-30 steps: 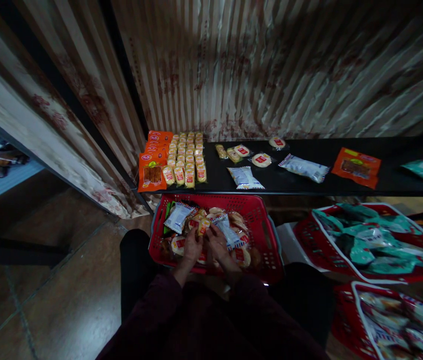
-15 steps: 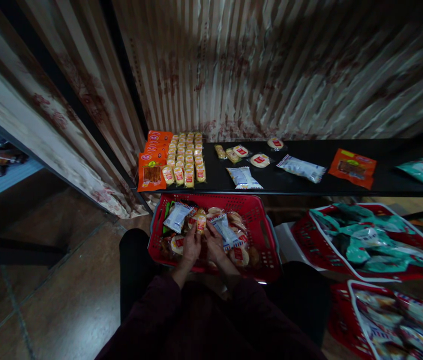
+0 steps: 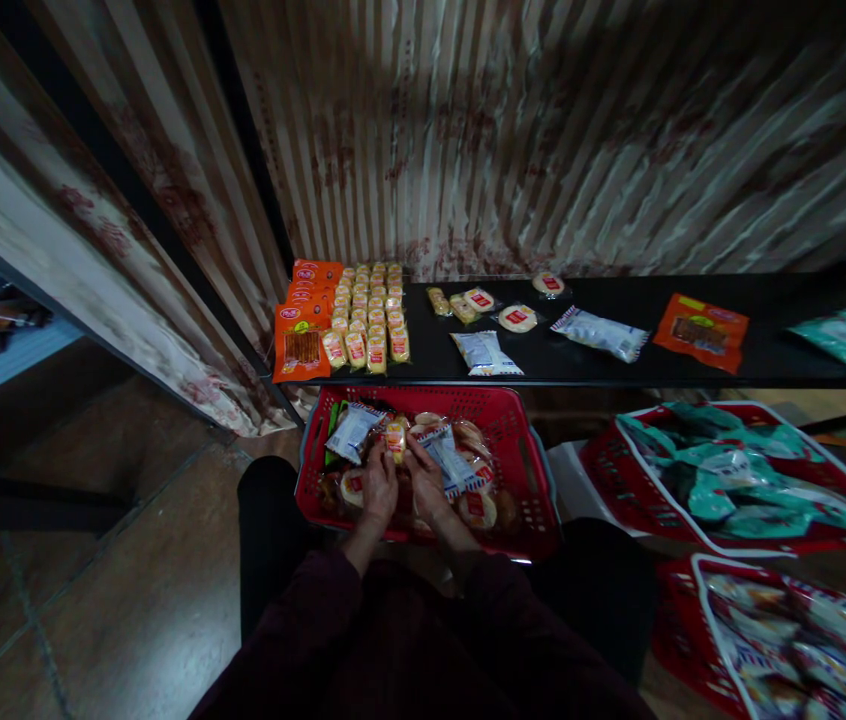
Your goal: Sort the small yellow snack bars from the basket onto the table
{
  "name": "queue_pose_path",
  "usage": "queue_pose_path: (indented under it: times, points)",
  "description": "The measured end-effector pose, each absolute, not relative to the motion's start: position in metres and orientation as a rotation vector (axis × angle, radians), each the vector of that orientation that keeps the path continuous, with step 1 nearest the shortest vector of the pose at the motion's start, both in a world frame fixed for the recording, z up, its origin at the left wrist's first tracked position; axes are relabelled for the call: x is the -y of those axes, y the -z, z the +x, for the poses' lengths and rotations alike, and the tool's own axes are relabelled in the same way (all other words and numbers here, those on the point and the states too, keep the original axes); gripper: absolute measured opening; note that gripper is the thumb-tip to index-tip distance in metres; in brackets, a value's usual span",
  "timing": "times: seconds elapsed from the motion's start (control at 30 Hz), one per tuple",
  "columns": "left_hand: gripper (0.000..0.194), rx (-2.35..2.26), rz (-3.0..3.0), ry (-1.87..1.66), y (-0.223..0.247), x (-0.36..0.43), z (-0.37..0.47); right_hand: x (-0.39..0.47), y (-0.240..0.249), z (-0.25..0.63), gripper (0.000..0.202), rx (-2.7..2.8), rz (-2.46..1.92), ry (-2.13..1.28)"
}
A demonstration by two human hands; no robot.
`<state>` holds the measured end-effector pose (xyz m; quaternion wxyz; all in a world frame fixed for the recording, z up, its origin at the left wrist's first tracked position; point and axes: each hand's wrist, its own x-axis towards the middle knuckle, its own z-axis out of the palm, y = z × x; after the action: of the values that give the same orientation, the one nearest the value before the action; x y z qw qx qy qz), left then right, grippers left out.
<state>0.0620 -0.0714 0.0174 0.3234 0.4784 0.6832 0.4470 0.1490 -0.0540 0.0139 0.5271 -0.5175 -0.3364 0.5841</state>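
Note:
Over the red basket [image 3: 524, 470] I hold a small yellow wrapped cake [image 3: 396, 437] upright between both hands. My left hand [image 3: 378, 487] grips its left side and my right hand [image 3: 427, 480] its right side, fingers closed at the wrapper's edges. Around them in the basket lie a blue-and-white packet [image 3: 355, 432], another such packet [image 3: 454, 462] and round wrapped pastries [image 3: 477, 510]. Just beyond, on the black shelf, stand close rows of the same yellow cakes [image 3: 376, 315], beside overlapping orange packets [image 3: 301, 342].
Along the black shelf [image 3: 408, 374] lie loose round pastries [image 3: 517, 318], blue-and-white packets [image 3: 600, 333] and an orange packet [image 3: 702, 332]. At the right are a basket of green packets [image 3: 738, 475] and a basket of striped packets [image 3: 805, 640]. A curtain [image 3: 468, 150] hangs behind.
The yellow cake has been turned more upright between my fingers. Both hands stay over the basket, nearly in place. The view has shifted slightly.

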Motion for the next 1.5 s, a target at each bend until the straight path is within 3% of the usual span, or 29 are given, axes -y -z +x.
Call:
queue_pose_path:
  times: [0.7,1.5]
  points:
    - [0.019,-1.923,1.233,-1.309,-0.036,0.059,0.070,0.049,-0.020,0.140,0.053,0.695,-1.254,-1.423]
    - [0.035,-1.885,1.103,-1.236,-0.023,0.058,0.073,0.052,-0.031,0.140,0.041,0.760,-1.273,-1.347]
